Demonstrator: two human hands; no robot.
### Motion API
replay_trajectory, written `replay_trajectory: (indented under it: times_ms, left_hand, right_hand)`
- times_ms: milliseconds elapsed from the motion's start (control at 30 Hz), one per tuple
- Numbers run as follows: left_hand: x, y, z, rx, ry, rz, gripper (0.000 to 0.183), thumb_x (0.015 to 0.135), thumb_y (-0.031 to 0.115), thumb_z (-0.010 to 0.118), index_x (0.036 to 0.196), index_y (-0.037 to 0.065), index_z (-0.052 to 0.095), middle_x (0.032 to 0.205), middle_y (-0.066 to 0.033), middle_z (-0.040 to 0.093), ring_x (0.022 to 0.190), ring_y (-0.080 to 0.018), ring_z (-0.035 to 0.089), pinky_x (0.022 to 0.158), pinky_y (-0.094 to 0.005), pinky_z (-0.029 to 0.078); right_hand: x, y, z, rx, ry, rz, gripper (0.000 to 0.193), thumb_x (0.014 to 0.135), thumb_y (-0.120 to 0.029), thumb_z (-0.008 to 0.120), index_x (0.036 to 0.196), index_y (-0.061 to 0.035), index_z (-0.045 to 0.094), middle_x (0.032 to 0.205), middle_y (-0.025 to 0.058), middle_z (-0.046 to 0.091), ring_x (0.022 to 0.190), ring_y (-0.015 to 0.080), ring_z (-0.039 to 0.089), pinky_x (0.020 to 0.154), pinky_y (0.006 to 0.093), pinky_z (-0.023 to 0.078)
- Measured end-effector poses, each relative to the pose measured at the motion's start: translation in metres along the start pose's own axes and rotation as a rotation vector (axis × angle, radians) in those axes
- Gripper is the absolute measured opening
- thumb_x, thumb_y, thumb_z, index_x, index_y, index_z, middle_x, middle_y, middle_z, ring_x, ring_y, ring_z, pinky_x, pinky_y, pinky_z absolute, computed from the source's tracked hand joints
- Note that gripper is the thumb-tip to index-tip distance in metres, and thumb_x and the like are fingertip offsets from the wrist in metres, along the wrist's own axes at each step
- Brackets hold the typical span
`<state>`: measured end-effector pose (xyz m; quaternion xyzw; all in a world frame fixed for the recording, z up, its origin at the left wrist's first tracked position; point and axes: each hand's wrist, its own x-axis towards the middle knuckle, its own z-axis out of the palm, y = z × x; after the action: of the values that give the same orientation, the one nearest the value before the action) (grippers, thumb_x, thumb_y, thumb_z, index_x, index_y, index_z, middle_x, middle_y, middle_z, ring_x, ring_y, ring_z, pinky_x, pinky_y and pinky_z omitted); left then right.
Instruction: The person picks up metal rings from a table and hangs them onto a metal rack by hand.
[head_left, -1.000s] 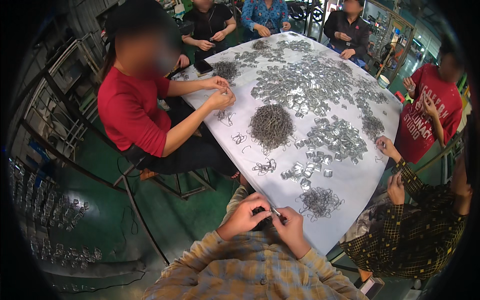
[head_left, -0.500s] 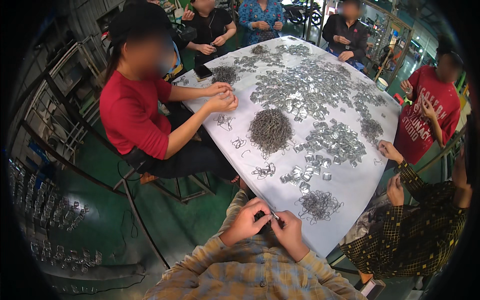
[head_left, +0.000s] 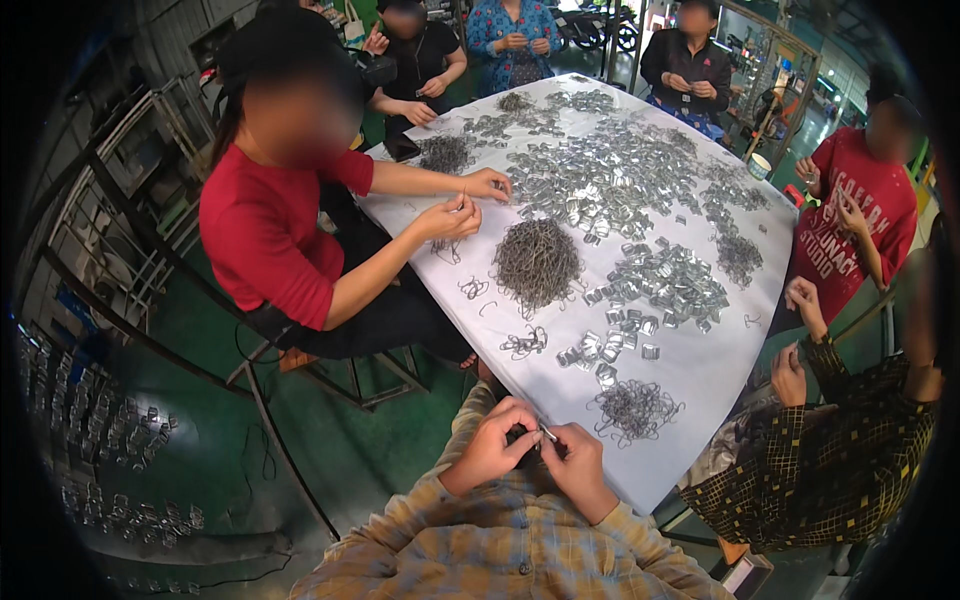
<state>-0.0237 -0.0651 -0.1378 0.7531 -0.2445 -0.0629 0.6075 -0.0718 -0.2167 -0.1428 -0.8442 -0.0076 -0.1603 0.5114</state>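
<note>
At the table's near edge, my left hand [head_left: 487, 447] and my right hand [head_left: 580, 470] meet in front of my checked shirt. Their thumbs and fingers pinch a small shiny metal piece [head_left: 546, 434] between them. Its shape is mostly covered by the fingertips, and something dark shows inside the curl of my left fingers. Closest to my right hand lies a loose heap of bent wire pieces [head_left: 638, 412]. Beyond that, flat silvery metal buckles [head_left: 603, 350] spread out over the white tabletop [head_left: 560, 385].
A taller wire heap [head_left: 538, 262] and a wide spread of buckles [head_left: 600, 180] cover the table's middle. A person in a red top [head_left: 270, 240] sits at the left, one in dark patterned sleeves [head_left: 800, 470] at the right. Others stand around the far sides.
The person in red at left has parted their hands and reached one toward the buckles. The patterned-sleeved person's hand has lifted off the table. My hands stay almost still.
</note>
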Motion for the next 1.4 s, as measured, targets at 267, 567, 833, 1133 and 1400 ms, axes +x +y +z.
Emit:
replay_trajectory:
  times_ms: [267, 567, 833, 1133, 1400]
  left_hand:
    - [0.0, 0.001, 0.0, -0.011, 0.019, 0.008, 0.01, 0.078, 0.002, 0.066, 0.083, 0.003, 0.057, 0.096, -0.007, 0.055, 0.084, -0.0159, 0.053, 0.076, -0.0273, 0.043]
    - [0.0, 0.005, 0.0, -0.028, 0.008, 0.02, 0.01, 0.079, 0.003, 0.065, 0.084, 0.003, 0.057, 0.097, -0.0075, 0.054, 0.083, -0.0155, 0.053, 0.075, -0.027, 0.044]
    - [-0.001, -0.002, -0.001, 0.006, -0.021, 0.086, 0.011, 0.081, 0.003, 0.064, 0.087, 0.001, 0.055, 0.097, -0.0082, 0.052, 0.082, -0.0156, 0.054, 0.071, -0.0262, 0.046]
    - [-0.002, -0.003, 0.0, -0.066, -0.01, 0.079, 0.01, 0.081, 0.001, 0.063, 0.086, 0.002, 0.054, 0.092, -0.0054, 0.051, 0.08, -0.0128, 0.051, 0.07, -0.0241, 0.042]
    - [0.0, -0.004, 0.002, -0.142, -0.001, 0.004, 0.01, 0.08, 0.0, 0.064, 0.085, 0.001, 0.055, 0.092, -0.0051, 0.051, 0.082, -0.0128, 0.05, 0.071, -0.0241, 0.042]
  right_hand:
    - [-0.001, 0.005, 0.002, -0.034, -0.024, -0.007, 0.012, 0.074, -0.009, 0.067, 0.085, -0.004, 0.065, 0.071, 0.0115, 0.06, 0.056, 0.0266, 0.059, 0.051, 0.0341, 0.047]
    - [0.0, 0.006, 0.002, -0.028, -0.032, -0.005, 0.013, 0.073, -0.009, 0.066, 0.085, -0.0041, 0.065, 0.071, 0.0116, 0.059, 0.056, 0.0273, 0.059, 0.051, 0.035, 0.047]
    - [0.0, 0.003, 0.002, -0.027, -0.036, -0.008, 0.013, 0.073, -0.008, 0.066, 0.085, -0.0041, 0.065, 0.07, 0.0117, 0.059, 0.056, 0.0273, 0.059, 0.051, 0.0352, 0.047]
    - [0.0, 0.001, -0.002, 0.004, -0.017, 0.012, 0.012, 0.073, -0.008, 0.066, 0.084, -0.0022, 0.064, 0.068, 0.0123, 0.058, 0.057, 0.0272, 0.058, 0.053, 0.0345, 0.046]
    - [0.001, 0.006, -0.002, 0.074, -0.002, 0.064, 0.012, 0.074, -0.005, 0.067, 0.084, 0.0002, 0.064, 0.067, 0.0119, 0.057, 0.054, 0.0214, 0.057, 0.051, 0.0305, 0.045]
